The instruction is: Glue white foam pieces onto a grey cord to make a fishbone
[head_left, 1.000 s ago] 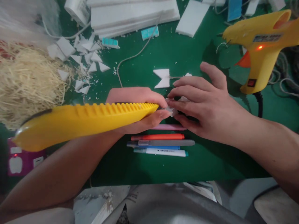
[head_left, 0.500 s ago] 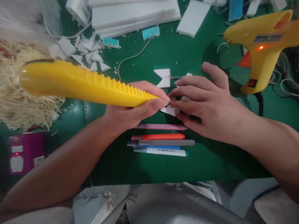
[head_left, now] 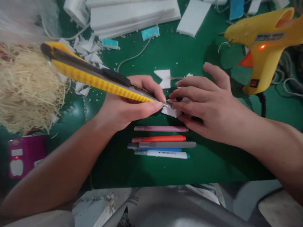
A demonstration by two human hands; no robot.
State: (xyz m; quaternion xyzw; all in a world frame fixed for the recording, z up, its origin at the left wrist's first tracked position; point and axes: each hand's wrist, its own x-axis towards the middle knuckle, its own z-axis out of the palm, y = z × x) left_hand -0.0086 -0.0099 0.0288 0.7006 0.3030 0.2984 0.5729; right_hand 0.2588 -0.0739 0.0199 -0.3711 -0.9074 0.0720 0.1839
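A yellow and black utility knife [head_left: 94, 75] is gripped near its blade end by my left hand [head_left: 132, 107]. Its blade tip meets a small white foam piece [head_left: 170, 112] on the green table. My right hand [head_left: 203, 104] rests palm down with its fingertips on that foam, partly covering it; the thumb is spread away. Just above the fingertips lies a notched white foam piece [head_left: 165, 78] with a thin grey cord beside it.
Several markers [head_left: 168, 144] lie below the hands. A yellow glue gun [head_left: 262, 47] with a lit red light stands at right. Straw [head_left: 30, 91] and a purple box [head_left: 27, 156] are at left. Foam sheets [head_left: 134, 15] and foam scraps [head_left: 87, 47] lie at the back.
The knife has rolled in my left hand, so its black slider side now shows, and its rear end has swung right. The right hand keeps nearly the same pose.
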